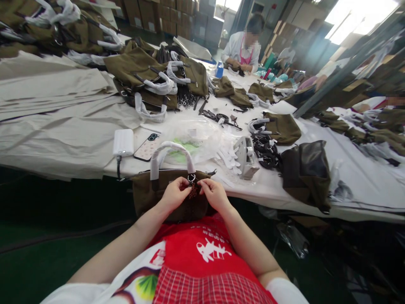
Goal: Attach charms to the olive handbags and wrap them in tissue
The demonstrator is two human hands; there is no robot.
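An olive handbag (147,192) rests upright between my body and the table edge. White wrapping covers its raised handle (172,145). From a metal ring (191,177) at the handle's base hangs a small leopard-patterned charm (193,191). My left hand (176,192) pinches the charm's left side, its fingers closed. On the other side, my right hand (213,192) has thumb and forefinger pressed together at the charm's right edge. The fingers hide part of the charm, and the exact fastening is too small to make out.
Beyond the bag lie a phone (147,146), a white power bank (123,142) with a cable, and clear plastic bags (202,133). Black straps (265,150) and a dark bag (305,175) sit to the right. More olive bags (136,69) are heaped behind; a co-worker (242,46) works across the table.
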